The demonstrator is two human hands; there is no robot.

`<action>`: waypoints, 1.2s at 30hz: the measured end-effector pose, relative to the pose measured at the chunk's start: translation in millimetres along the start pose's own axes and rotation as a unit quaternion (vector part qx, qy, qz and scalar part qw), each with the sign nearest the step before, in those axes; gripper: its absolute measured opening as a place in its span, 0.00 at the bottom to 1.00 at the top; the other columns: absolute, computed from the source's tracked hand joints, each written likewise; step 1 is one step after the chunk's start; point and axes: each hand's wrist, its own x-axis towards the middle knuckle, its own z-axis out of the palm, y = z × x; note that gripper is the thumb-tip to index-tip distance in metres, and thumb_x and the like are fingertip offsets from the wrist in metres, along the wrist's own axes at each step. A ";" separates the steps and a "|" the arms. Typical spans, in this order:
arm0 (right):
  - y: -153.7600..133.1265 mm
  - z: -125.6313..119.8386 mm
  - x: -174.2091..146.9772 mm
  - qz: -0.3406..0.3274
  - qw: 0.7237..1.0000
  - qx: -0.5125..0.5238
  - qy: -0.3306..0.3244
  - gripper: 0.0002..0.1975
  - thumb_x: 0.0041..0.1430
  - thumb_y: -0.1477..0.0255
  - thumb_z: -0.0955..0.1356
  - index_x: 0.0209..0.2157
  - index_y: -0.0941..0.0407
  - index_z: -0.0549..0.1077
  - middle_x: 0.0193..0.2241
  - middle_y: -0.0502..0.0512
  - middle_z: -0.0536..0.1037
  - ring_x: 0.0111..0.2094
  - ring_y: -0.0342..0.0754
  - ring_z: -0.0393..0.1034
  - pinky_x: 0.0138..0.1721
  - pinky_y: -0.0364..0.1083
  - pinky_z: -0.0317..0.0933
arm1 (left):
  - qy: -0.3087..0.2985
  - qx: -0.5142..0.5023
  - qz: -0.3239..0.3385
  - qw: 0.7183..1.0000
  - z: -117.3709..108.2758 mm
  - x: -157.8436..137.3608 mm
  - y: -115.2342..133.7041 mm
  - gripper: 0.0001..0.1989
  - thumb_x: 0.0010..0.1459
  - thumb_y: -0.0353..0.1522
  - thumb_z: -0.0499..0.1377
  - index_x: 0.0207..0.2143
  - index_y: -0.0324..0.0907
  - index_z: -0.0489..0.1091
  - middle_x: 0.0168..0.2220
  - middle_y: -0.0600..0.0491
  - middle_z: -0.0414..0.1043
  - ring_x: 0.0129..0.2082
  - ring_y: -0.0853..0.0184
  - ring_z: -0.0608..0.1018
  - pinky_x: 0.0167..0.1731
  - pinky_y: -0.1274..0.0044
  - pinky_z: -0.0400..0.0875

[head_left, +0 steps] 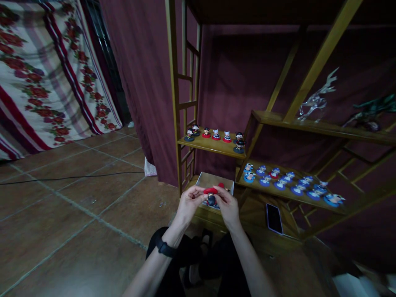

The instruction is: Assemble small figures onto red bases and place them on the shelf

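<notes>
Between my two hands is a small figurine [211,200] with a black head and a round red base [210,191]. My left hand [192,202] pinches it from the left and wears a black band on its wrist. From the other side the fingers of my right hand [227,204] close on the same figurine. Just behind and below my hands stands an open white-edged box [213,180] with more red-based pieces in it, partly hidden by my fingers. Several figurines [216,135] on red and dark bases stand on the small shelf above.
A lower shelf [324,203] at right bears several blue-and-white figurines [282,183]. A phone [274,218] lies on the bottom board. A clear deer ornament [315,101] and a dark green ornament [373,111] stand higher up. A cable [74,177] crosses the tiled floor.
</notes>
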 end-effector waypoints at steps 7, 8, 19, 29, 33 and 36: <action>-11.0 2.3 -3.1 -0.010 1.000 -0.012 0.002 0.15 0.49 0.68 0.69 0.41 0.52 0.74 0.39 0.53 0.77 0.40 0.49 0.71 0.44 0.50 0.64 | -0.008 -0.028 -0.011 1.000 1.9 -1.6 5.2 0.09 0.44 0.29 0.65 0.29 0.37 0.69 0.28 0.54 0.73 0.27 0.73 0.74 0.30 0.81 0.67; -9.7 3.9 -2.6 -0.002 1.000 -0.007 0.000 0.16 0.49 0.68 0.69 0.42 0.52 0.73 0.40 0.53 0.77 0.41 0.49 0.71 0.45 0.50 0.64 | -0.002 -0.036 -0.024 0.999 2.3 -1.2 3.4 0.09 0.44 0.29 0.65 0.29 0.37 0.69 0.28 0.53 0.73 0.26 0.73 0.74 0.29 0.81 0.68; 7.5 14.5 -5.3 0.157 0.974 0.159 0.017 0.14 0.47 0.64 0.69 0.37 0.53 0.70 0.36 0.53 0.76 0.35 0.47 0.71 0.36 0.47 0.66 | 0.046 -0.157 -0.221 0.961 -4.0 -1.3 -10.6 0.12 0.48 0.26 0.62 0.38 0.33 0.69 0.30 0.44 0.75 0.27 0.68 0.78 0.30 0.78 0.73; 4.7 10.4 -3.6 0.188 0.969 0.159 -0.007 0.12 0.45 0.64 0.70 0.32 0.55 0.72 0.32 0.52 0.76 0.29 0.45 0.70 0.32 0.45 0.65 | 0.014 -0.175 -0.236 0.956 -7.7 0.4 -14.1 0.15 0.49 0.25 0.61 0.42 0.33 0.68 0.29 0.44 0.75 0.27 0.68 0.78 0.31 0.77 0.74; 7.6 7.8 -1.4 0.192 0.971 0.141 -0.023 0.16 0.44 0.64 0.70 0.37 0.55 0.72 0.34 0.53 0.77 0.32 0.46 0.71 0.35 0.46 0.65 | 0.032 -0.192 -0.257 0.947 -9.1 4.1 -19.3 0.13 0.49 0.22 0.60 0.40 0.32 0.69 0.29 0.44 0.75 0.26 0.68 0.78 0.32 0.78 0.74; 13.7 7.6 0.6 0.201 0.972 0.119 -0.027 0.20 0.43 0.66 0.71 0.41 0.54 0.71 0.36 0.54 0.77 0.35 0.48 0.72 0.38 0.48 0.64 | 0.063 -0.220 -0.260 0.938 -12.2 7.4 -27.1 0.11 0.49 0.20 0.59 0.37 0.32 0.70 0.31 0.44 0.75 0.27 0.69 0.78 0.32 0.80 0.74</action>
